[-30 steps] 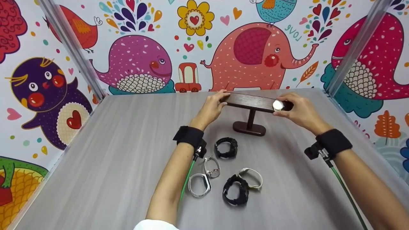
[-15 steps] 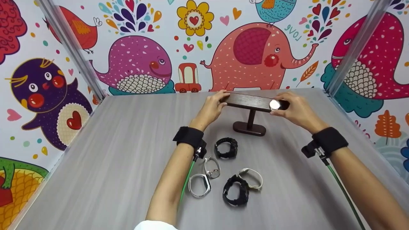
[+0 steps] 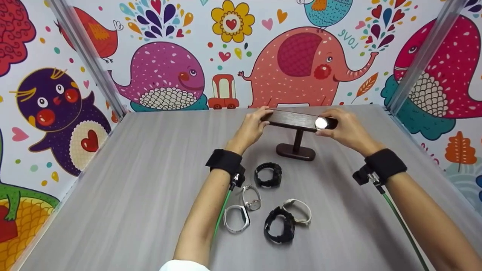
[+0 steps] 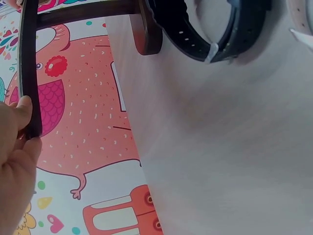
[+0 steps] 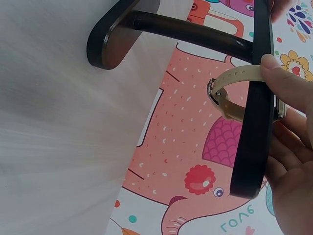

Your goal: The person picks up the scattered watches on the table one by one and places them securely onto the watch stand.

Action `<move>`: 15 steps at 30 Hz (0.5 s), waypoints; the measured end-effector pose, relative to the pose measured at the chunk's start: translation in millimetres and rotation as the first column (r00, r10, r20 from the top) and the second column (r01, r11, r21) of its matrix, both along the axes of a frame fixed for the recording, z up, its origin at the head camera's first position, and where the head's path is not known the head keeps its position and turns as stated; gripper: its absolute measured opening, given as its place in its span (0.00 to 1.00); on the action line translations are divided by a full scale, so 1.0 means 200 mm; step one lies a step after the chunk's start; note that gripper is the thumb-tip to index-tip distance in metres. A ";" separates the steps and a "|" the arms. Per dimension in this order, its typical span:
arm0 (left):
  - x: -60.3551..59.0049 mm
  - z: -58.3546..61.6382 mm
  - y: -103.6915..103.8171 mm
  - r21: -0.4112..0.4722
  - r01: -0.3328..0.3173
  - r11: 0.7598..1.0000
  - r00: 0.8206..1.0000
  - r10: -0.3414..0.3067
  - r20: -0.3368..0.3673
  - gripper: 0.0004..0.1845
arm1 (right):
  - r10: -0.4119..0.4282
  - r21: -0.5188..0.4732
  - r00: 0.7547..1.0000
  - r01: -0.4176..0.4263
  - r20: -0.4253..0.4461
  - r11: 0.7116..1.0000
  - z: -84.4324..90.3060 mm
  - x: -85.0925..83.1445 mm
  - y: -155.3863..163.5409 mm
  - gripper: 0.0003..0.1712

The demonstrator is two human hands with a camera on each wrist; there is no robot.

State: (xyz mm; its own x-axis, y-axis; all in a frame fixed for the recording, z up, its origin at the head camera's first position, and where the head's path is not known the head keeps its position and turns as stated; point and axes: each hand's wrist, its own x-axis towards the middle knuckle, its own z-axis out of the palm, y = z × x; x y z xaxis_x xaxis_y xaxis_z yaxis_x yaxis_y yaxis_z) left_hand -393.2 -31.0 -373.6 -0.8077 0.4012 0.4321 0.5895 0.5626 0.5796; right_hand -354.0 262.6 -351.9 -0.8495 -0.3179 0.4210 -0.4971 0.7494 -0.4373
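A grey surface [image 3: 150,195] fills the lower part of the head view, with a colourful cartoon wall [image 3: 165,75] behind it at the top. In the upper middle of the frame stands a dark wooden watch stand [image 3: 297,130], a T-shaped bar on a round foot. The left hand [image 3: 253,127] holds the left end of the bar; its grip is closed there, thumb and fingers pinching the end, as the left wrist view shows at the left edge. The right hand [image 3: 346,130] is at the right end of the bar, and its grip is curled around a watch with a beige strap [image 5: 234,93] whose strap loops around the bar; the shiny round face shows in the head view. Lower in the middle of the frame five other watches lie on the surface: a black one [image 3: 268,175] nearest to the stand, a silver one [image 3: 251,196], a white band [image 3: 235,219], a second black one [image 3: 279,224] and a cream one [image 3: 299,211] just beside it.
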 end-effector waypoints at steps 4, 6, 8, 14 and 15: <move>0.00 0.00 0.00 -0.003 0.002 1.000 1.000 -0.002 -0.004 0.21 | 0.011 0.002 1.000 -0.011 -0.011 1.000 0.00 -0.01 -0.01 0.28; 0.00 0.00 0.00 -0.004 0.005 1.000 1.000 -0.005 -0.004 0.21 | 0.013 0.008 1.000 -0.013 -0.017 1.000 0.00 -0.01 -0.02 0.28; 0.00 0.00 0.00 -0.005 0.007 1.000 1.000 -0.007 -0.001 0.21 | 0.012 0.016 1.000 -0.012 -0.024 1.000 -0.01 -0.02 -0.03 0.28; 0.00 0.00 0.00 -0.005 0.002 1.000 1.000 -0.002 0.004 0.21 | 0.008 0.010 1.000 -0.008 0.002 1.000 0.00 -0.03 -0.05 0.28; 0.00 0.00 0.00 -0.005 0.001 1.000 1.000 -0.001 0.004 0.21 | 0.008 0.007 1.000 -0.008 0.008 1.000 0.00 -0.03 -0.05 0.27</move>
